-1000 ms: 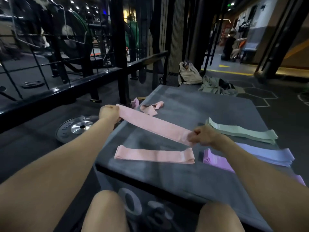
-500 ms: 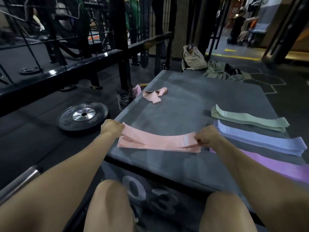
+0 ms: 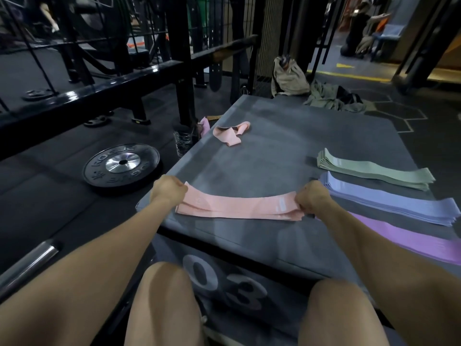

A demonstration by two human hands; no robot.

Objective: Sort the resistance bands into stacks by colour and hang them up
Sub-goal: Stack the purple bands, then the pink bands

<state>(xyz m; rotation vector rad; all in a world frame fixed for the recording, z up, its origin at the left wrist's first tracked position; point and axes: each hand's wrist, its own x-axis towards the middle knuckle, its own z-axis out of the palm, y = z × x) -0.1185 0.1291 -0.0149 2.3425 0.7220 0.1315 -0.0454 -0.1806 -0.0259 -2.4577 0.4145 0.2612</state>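
Your left hand (image 3: 167, 189) and right hand (image 3: 311, 199) pinch the pink stack (image 3: 237, 208) at the worktop's (image 3: 274, 146) near edge; a tangled pink band (image 3: 230, 133) waits (nothing hung).

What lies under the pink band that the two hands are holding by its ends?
Under the pink band held by the left hand and right hand lie more pink bands, edges showing, on the grey box. Their number is hidden.
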